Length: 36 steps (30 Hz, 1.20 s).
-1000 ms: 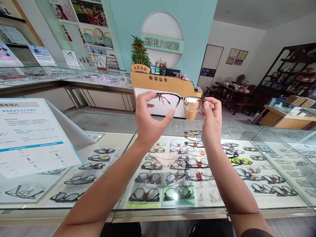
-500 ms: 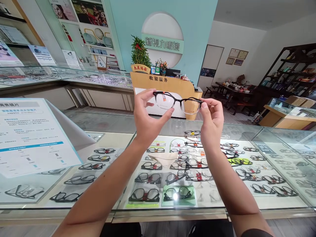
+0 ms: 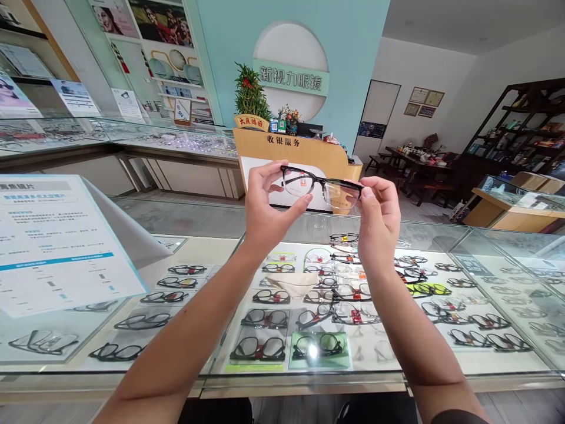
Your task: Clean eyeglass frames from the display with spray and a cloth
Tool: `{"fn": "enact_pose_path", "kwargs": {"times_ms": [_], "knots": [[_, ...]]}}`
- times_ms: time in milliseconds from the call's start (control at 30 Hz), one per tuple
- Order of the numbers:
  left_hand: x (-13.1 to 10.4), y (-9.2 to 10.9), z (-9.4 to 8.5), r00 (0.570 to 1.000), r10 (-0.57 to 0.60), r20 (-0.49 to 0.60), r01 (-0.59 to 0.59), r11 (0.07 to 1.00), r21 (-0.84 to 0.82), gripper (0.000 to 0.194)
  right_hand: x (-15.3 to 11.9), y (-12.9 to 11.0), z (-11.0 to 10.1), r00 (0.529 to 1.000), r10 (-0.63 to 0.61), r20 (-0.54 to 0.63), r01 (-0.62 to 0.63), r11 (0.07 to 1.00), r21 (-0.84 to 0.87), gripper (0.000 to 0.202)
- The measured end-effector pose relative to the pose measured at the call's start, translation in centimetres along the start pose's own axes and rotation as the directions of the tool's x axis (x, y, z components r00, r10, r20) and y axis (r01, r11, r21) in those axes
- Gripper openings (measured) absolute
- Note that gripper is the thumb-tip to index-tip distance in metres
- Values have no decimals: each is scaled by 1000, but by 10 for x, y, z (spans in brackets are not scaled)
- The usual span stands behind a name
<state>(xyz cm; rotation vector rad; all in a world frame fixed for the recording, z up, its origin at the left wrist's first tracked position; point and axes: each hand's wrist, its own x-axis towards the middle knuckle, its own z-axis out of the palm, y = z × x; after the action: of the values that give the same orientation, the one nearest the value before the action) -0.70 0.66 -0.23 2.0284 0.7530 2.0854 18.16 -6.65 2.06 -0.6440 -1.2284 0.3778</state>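
A pair of glasses [image 3: 321,181] with a black upper rim and clear lower rim is held up in the air above the glass display case [image 3: 189,366]. My left hand [image 3: 269,206] grips its left end, with the thumb near the left lens. At the right end, my right hand [image 3: 378,212] pinches the frame between thumb and fingers. An orange and white sticker shows on the left lens. Beneath my hands, a beige cloth [image 3: 295,285] lies on the case among rows of glasses.
A printed sign [image 3: 57,235] stands on the case at the left. Beyond the case is a wooden cashier counter [image 3: 256,144] with a plant [image 3: 251,94]. Another glass counter [image 3: 521,203] with cardboard boxes [image 3: 538,181] is at the right.
The glasses have tilted and turned slightly, their left end shifting right and their right end lower. My left hand has moved a little to the right.
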Motion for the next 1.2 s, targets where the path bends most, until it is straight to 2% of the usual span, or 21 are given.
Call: {"fn": "enact_pose_path", "kwargs": {"times_ms": [200, 333, 433, 600, 767, 867, 1000, 1200], "knots": [[1, -3, -1, 1000, 21, 22, -21, 1000, 2, 68, 6, 3, -7, 999, 5, 35, -6, 1000, 16, 15], [4, 4, -7, 997, 63, 41, -65, 995, 73, 70, 16, -1, -22, 989, -7, 151, 24, 993, -114, 14], [6, 15, -11, 989, 128, 80, -139, 978, 153, 69, 19, -5, -29, 968, -14, 251, 70, 974, -216, 11], [6, 34, -13, 956, 228, 186, -266, 939, 218, 70, 17, -4, -26, 918, -105, 383, 251, 900, -356, 8], [5, 40, -12, 941, 258, 220, -303, 932, 199, 70, 17, 0, -25, 893, -78, 442, 250, 905, -345, 9], [6, 41, -13, 943, 247, 223, -290, 938, 188, 69, 18, 0, -26, 878, -37, 476, 209, 926, -315, 13], [5, 41, -14, 957, 157, 244, -199, 967, 156, 70, 20, 0, -28, 865, 26, 500, 142, 945, -295, 15], [3, 30, -11, 956, 57, 287, -45, 998, -49, 75, 21, 3, -27, 836, 109, 538, 31, 969, -245, 19]]}}
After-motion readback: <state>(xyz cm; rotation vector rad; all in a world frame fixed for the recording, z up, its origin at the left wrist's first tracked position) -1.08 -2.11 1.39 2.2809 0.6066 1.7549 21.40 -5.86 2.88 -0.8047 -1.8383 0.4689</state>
